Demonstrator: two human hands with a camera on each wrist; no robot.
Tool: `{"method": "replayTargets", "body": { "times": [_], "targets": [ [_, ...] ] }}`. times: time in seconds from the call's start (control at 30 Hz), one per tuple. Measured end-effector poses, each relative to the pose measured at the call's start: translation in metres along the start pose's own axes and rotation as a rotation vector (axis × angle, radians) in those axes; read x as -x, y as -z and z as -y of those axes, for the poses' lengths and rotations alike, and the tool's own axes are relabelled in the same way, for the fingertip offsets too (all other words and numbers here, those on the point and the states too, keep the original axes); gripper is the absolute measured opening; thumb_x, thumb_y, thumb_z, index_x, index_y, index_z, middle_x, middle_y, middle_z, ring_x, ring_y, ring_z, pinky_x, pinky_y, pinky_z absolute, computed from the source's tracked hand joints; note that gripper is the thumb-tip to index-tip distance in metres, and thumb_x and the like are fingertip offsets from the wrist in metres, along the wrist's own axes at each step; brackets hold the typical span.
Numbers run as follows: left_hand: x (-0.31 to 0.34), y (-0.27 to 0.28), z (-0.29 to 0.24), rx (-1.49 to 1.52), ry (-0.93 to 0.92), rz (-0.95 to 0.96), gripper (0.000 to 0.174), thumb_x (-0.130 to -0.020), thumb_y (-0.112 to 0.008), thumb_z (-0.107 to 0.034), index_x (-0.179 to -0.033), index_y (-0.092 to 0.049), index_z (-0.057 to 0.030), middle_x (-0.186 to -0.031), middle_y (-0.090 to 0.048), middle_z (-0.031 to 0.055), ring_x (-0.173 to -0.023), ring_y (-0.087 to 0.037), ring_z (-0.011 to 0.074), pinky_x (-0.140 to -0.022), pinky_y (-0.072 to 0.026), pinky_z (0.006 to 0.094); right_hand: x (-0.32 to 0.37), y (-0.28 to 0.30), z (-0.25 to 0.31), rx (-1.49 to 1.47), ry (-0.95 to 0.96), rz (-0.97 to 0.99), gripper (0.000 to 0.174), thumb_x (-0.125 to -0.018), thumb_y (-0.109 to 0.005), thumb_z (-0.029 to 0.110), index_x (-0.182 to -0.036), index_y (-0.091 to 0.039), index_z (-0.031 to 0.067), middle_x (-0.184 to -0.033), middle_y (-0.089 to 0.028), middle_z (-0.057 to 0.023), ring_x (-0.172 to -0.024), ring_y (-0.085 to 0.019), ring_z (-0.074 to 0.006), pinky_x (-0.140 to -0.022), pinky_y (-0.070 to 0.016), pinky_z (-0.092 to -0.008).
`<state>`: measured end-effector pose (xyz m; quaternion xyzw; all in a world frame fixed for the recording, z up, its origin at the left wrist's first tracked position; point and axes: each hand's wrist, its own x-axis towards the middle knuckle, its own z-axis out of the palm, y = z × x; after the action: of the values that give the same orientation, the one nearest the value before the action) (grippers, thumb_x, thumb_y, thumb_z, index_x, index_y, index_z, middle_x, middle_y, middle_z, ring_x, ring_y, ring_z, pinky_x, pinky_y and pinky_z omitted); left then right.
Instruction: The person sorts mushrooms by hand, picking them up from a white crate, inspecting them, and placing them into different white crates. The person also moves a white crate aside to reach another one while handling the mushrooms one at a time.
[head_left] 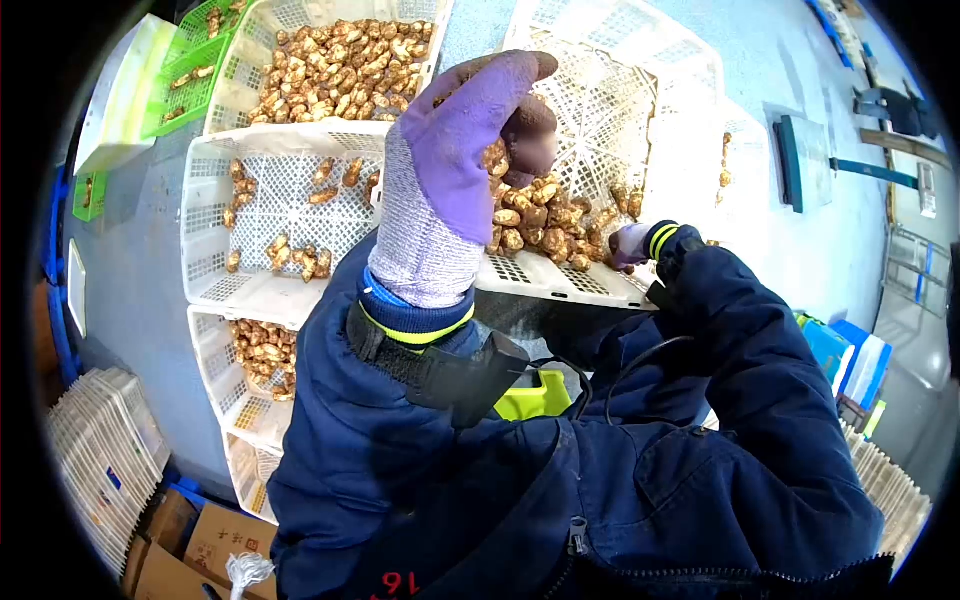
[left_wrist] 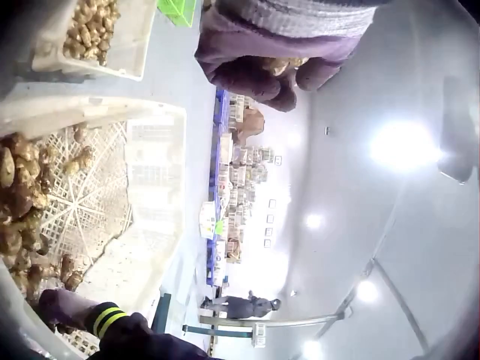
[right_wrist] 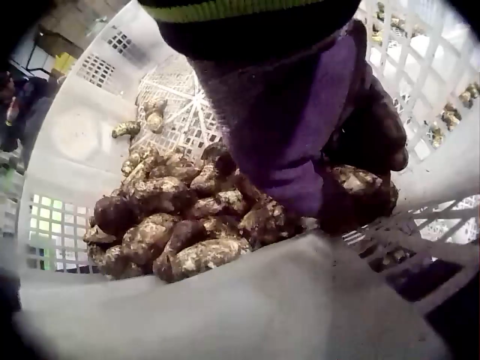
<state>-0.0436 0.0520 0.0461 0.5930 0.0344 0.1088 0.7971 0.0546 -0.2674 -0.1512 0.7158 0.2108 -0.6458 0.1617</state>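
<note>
My left hand point(head_left: 450, 150), in a purple-and-grey knit glove, is raised over the near left part of a white plastic crate point(head_left: 690, 130). Its curled fingers grip a brown-and-cream mushroom point(left_wrist: 279, 66), mostly hidden by the glove. Below it, a heap of mushrooms point(head_left: 555, 225) fills the near end of the crate. My right hand point(right_wrist: 292, 135), gloved alike, reaches down into the crate's near right corner at the edge of that heap. Its fingers curl round a mushroom point(right_wrist: 356, 180) close to the slotted crate wall.
A crate full of mushrooms point(head_left: 345, 70) stands at the far left. Nearer, another white crate point(head_left: 215, 285) has several scattered mushrooms, with a part-filled crate point(head_left: 215, 350) below it. Green baskets point(head_left: 190, 90) sit at the upper left. Stacked crates point(head_left: 105, 440) and cardboard boxes point(head_left: 225, 540) stand lower left.
</note>
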Motion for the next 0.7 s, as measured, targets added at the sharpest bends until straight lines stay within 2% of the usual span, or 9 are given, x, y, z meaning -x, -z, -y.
{"method": "replayTargets", "body": {
  "times": [0.13,0.2,0.33,0.37,0.4,0.43,0.5,0.67,0.7],
  "targets": [
    [0.0,-0.003,0.004,0.001,-0.014,0.006,0.026,-0.096,-0.043,-0.009,-0.115,-0.061,-0.0047,-0.081,-0.058,0.0038,-0.065,-0.056,0.008,-0.056,-0.0438,0.0212,-0.017,-0.009,-0.008,-0.16,-0.024,0.058,0.031,-0.073,-0.068,0.024,-0.098,-0.062,0.0061,-0.078,-0.065,-0.0087,-0.064,-0.063,-0.0215,-0.054,-0.051,-0.0347],
    [-0.001,-0.005,0.002,-0.048,-0.019,0.014,0.027,-0.096,-0.044,-0.008,-0.116,-0.061,-0.0052,-0.082,-0.057,0.0037,-0.066,-0.056,0.0081,-0.056,-0.0438,0.0212,-0.014,-0.015,-0.014,-0.209,0.182,-0.022,0.017,-0.077,-0.06,0.021,-0.078,-0.065,0.0052,-0.071,-0.064,-0.0116,-0.066,-0.065,-0.0236,-0.053,-0.0502,-0.0397],
    [-0.003,-0.009,0.001,-0.075,-0.021,0.043,0.028,-0.095,-0.044,-0.006,-0.116,-0.061,-0.0056,-0.083,-0.057,0.0035,-0.067,-0.056,0.0082,-0.056,-0.0445,0.0211,-0.045,-0.025,-0.028,-0.079,0.197,0.183,0.015,-0.079,-0.058,0.018,-0.078,-0.065,0.0055,-0.069,-0.063,-0.0089,-0.062,-0.063,-0.021,-0.054,-0.05,-0.0372],
    [-0.004,-0.009,0.003,-0.096,-0.053,0.057,0.028,-0.094,-0.044,-0.006,-0.116,-0.061,-0.0056,-0.083,-0.057,0.0034,-0.067,-0.056,0.0082,-0.056,-0.0448,0.0212,-0.043,-0.026,-0.028,-0.369,0.019,0.215,0.008,-0.078,-0.063,0.015,-0.082,-0.064,0.0082,-0.071,-0.063,-0.0074,-0.057,-0.058,-0.0198,-0.049,-0.0451,-0.0355],
    [-0.005,-0.01,0.004,-0.108,-0.052,0.057,0.028,-0.094,-0.044,-0.006,-0.116,-0.061,-0.005,-0.083,-0.057,0.0035,-0.067,-0.056,0.0082,-0.056,-0.045,0.0212,-0.049,-0.028,-0.039,-0.298,0.265,0.14,0.007,-0.079,-0.063,0.015,-0.081,-0.064,0.0078,-0.07,-0.063,-0.007,-0.057,-0.058,-0.019,-0.049,-0.045,-0.0351],
    [-0.005,-0.011,0.006,-0.119,-0.052,0.057,0.028,-0.094,-0.044,-0.006,-0.116,-0.061,-0.0045,-0.083,-0.058,0.0036,-0.067,-0.056,0.0082,-0.057,-0.0452,0.0212,-0.033,-0.021,-0.033,-0.22,0.508,0.061,0.007,-0.08,-0.063,0.015,-0.079,-0.064,0.0075,-0.069,-0.063,-0.0065,-0.056,-0.058,-0.0182,-0.049,-0.0448,-0.0346],
    [-0.005,-0.013,0.007,-0.094,-0.011,0.052,0.028,-0.095,-0.043,-0.007,-0.116,-0.06,-0.0025,-0.083,-0.058,0.0043,-0.067,-0.056,0.0086,-0.057,-0.0458,0.0214,0.042,0.005,-0.004,-0.535,0.189,-0.015,0.01,-0.084,-0.062,0.017,-0.084,-0.065,0.0075,-0.071,-0.064,-0.005,-0.055,-0.057,-0.0149,-0.049,-0.0455,-0.0311],
    [-0.005,-0.019,0.006,-0.228,-0.052,0.003,0.031,-0.091,-0.043,-0.003,-0.118,-0.059,-0.0028,-0.085,-0.059,0.0061,-0.067,-0.056,0.0107,-0.058,-0.0479,0.0223,0.11,0.01,-0.015,-1.128,0.735,-0.303,0.027,-0.09,-0.06,0.026,-0.105,-0.065,0.0033,-0.078,-0.066,-0.0026,-0.054,-0.055,-0.0074,-0.049,-0.0438,-0.0204],
    [-0.007,-0.017,0.008,-0.283,-0.076,0.018,0.031,-0.092,-0.044,-0.004,-0.119,-0.059,-0.0034,-0.086,-0.059,0.0056,-0.068,-0.056,0.0105,-0.058,-0.0478,0.0222,0.144,0.017,0.0,-1.161,0.695,-0.28,0.031,-0.091,-0.06,0.026,-0.111,-0.064,0.0026,-0.081,-0.066,-0.0023,-0.055,-0.055,-0.0066,-0.049,-0.0432,-0.0193]
  ]
}}
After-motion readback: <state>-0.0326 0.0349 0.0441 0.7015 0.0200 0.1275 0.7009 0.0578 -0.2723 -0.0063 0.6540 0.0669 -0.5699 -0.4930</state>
